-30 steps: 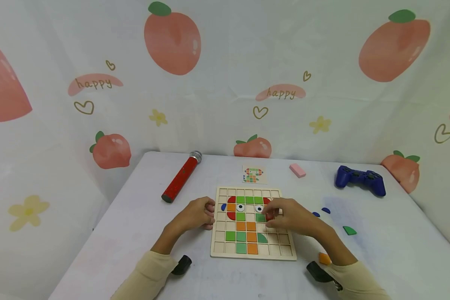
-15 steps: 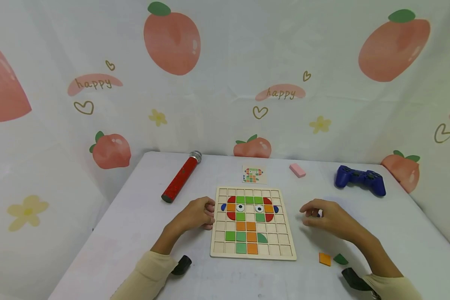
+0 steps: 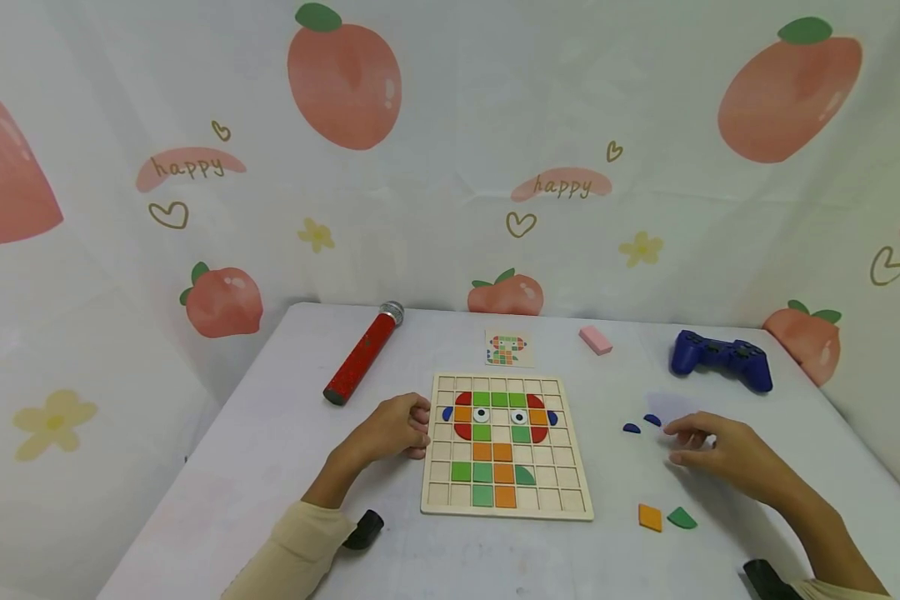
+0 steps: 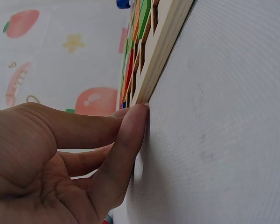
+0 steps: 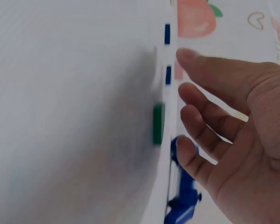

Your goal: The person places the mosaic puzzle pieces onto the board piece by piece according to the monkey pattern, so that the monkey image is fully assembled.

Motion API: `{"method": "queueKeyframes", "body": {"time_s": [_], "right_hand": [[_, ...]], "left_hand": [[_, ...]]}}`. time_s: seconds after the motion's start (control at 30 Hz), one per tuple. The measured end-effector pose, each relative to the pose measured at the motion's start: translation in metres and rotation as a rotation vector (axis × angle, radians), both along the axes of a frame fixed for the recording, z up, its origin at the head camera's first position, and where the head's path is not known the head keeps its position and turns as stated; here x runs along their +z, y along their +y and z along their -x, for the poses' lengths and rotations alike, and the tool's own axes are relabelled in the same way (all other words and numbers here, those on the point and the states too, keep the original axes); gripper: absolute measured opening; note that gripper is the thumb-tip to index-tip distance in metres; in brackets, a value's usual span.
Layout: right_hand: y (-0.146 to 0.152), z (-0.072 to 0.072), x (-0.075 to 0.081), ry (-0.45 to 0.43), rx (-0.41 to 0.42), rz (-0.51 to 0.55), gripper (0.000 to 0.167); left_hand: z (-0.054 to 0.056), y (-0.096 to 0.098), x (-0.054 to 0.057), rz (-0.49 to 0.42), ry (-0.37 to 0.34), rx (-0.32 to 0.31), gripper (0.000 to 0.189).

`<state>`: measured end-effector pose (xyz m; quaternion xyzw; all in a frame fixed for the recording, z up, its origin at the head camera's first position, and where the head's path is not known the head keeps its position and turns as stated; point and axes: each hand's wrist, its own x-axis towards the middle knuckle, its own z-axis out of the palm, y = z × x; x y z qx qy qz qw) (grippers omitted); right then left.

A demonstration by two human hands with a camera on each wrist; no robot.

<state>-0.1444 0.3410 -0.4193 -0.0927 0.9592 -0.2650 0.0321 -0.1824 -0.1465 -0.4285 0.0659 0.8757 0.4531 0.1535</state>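
Note:
My left hand (image 3: 394, 427) grips the left edge of the wooden grid board (image 3: 440, 505), and its fingertips meet that edge in the left wrist view. Coloured squares and rounded pieces on the board form a figure with two round eyes. A blue half circle (image 3: 552, 418) lies at the figure's right side. Right of the board, my right hand (image 3: 727, 454) hovers over the table with loosely bent fingers and holds nothing. Near it are two blue half circles (image 3: 631, 428). A green piece (image 5: 158, 124) shows by the fingers in the right wrist view; the hand hides it from the head view.
An orange piece (image 3: 650, 517) and a green quarter circle (image 3: 682, 517) lie at the front right. Behind the board is a picture card (image 3: 508, 348). A red microphone (image 3: 362, 357), a pink block (image 3: 595, 340) and a blue game controller (image 3: 721, 361) lie farther back.
My right hand has moved from the board's right side out to the right, uncovering a blue half circle there. My left hand has stayed at the board's edge.

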Motion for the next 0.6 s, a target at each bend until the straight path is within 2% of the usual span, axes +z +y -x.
{"method": "queueKeyframes", "body": {"time_s": [0.17, 0.27, 0.6], "right_hand": [[0.015, -0.003, -0.001, -0.069, -0.059, -0.046, 0.038], [0.022, -0.003, -0.003, -0.08, -0.078, -0.064, 0.039], [0.032, -0.002, -0.006, -0.157, -0.091, -0.076, 0.036]], "left_hand": [[-0.001, 0.0, 0.001, 0.007, -0.005, 0.005, 0.049], [-0.001, 0.0, 0.002, 0.012, -0.002, 0.006, 0.049], [0.0, 0.0, 0.0, 0.006, -0.001, 0.003, 0.049]]}}
